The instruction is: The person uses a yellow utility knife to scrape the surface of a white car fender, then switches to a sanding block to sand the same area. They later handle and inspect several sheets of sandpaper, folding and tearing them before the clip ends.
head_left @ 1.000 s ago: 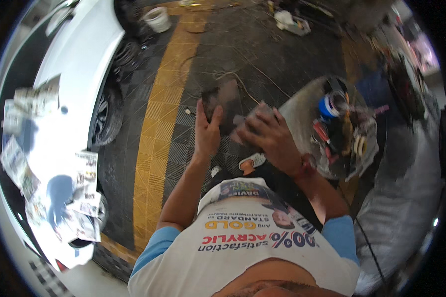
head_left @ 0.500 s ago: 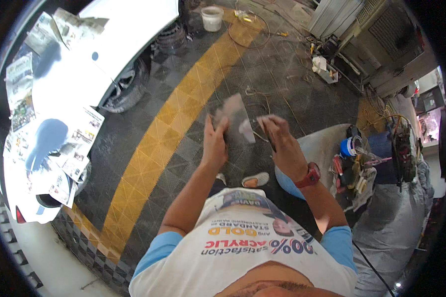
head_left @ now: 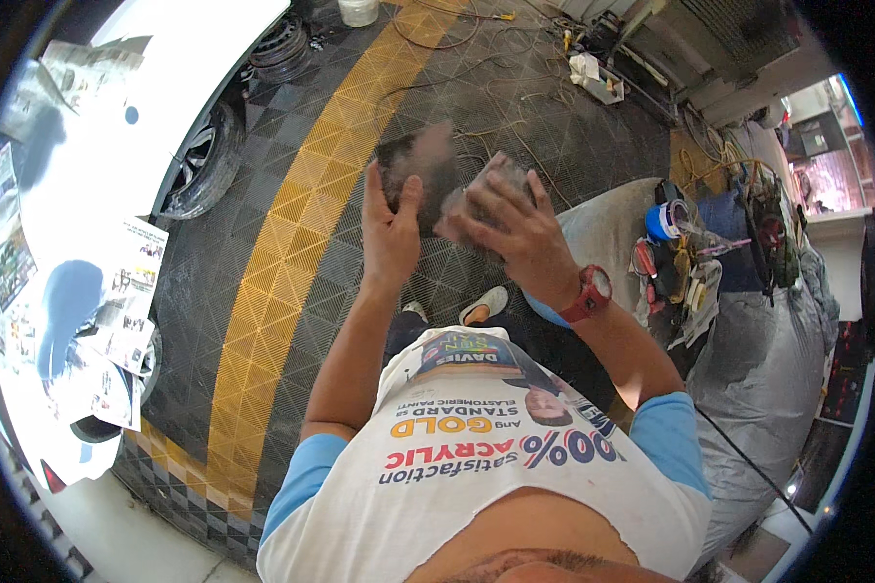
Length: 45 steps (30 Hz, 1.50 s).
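Observation:
In front of my body, my left hand (head_left: pixel 392 231) grips a dark, flat, dusty sheet (head_left: pixel 422 167) between thumb and fingers; it has a pinkish-grey patch and is smeared by motion. Close beside it on the right is my right hand (head_left: pixel 523 228), with a red watch on the wrist. Its bent fingers lie over a greyish, flat piece (head_left: pixel 464 206), blurred and partly covered by them. Whether the two pieces touch, I cannot tell.
To the left stands a white car (head_left: pixel 170 83) partly covered with newspaper (head_left: pixel 131 277). A grey-covered shape holding tools and a blue tape roll (head_left: pixel 663 222) is at my right. Hoses (head_left: pixel 515 126) trail over the tiled floor (head_left: pixel 292 223); a white bucket (head_left: pixel 359 10) stands far ahead.
The light sheet between my hands has given way to a dark sheet at my left hand. My right hand has moved left, its fingers over a grey piece. The view has shifted.

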Each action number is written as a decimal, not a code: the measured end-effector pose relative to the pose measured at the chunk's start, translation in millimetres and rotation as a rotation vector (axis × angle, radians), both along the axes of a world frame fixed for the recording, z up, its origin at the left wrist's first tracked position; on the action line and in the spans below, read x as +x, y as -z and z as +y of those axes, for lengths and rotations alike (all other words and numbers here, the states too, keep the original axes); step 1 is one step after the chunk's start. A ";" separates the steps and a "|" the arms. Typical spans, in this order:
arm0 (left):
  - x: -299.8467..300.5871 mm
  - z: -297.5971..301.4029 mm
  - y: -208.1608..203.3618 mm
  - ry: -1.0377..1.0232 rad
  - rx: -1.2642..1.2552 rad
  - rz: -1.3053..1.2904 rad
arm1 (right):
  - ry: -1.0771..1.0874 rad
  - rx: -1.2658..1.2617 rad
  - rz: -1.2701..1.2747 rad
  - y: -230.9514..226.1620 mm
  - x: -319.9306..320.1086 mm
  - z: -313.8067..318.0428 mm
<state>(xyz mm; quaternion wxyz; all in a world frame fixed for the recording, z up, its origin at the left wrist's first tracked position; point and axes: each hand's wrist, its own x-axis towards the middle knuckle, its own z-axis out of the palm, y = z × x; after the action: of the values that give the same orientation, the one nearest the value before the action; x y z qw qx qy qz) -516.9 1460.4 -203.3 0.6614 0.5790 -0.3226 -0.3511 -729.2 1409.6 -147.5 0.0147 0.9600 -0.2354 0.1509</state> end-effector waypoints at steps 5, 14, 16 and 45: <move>-3.0 -9.7 20.2 -0.009 -0.103 0.385 | -0.019 0.004 -0.079 -18.6 -25.4 15.7; -47.1 -19.2 58.5 0.166 0.142 0.803 | 0.228 0.435 -0.327 69.9 -106.5 -22.0; -69.1 -15.5 58.6 0.166 0.253 0.754 | 0.446 0.718 -0.735 87.1 -124.1 -26.2; -354.7 -112.8 56.1 0.439 0.498 0.541 | 0.879 0.346 -0.154 169.0 -508.8 -112.4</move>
<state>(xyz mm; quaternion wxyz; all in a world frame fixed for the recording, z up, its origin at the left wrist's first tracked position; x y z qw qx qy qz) -871.6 1347.6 -259.3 0.4718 0.5258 -0.1585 -0.6898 -1238.1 1297.1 -316.4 -0.1006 0.7437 -0.6413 0.1596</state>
